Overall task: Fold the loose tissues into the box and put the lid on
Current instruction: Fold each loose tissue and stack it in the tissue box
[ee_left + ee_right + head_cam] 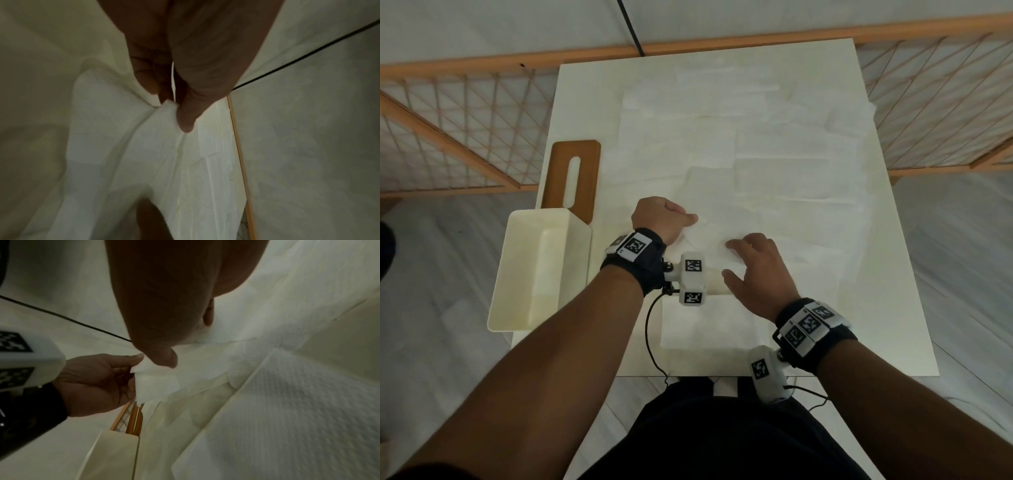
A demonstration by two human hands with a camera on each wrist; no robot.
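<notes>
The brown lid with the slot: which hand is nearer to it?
Left. The left hand pinches a tissue just right of the lid; the right hand sits farther right, nearer the person.

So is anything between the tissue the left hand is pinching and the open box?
Nothing visible. The left hand pinches a tissue corner just right of the open box, whose top is uncovered. The brown lid lies beyond the box on the table, not across that path.

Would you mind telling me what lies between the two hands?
A lifted white tissue: the left hand pinches its corner and the right hand touches it, clearest in the right wrist view.
</notes>
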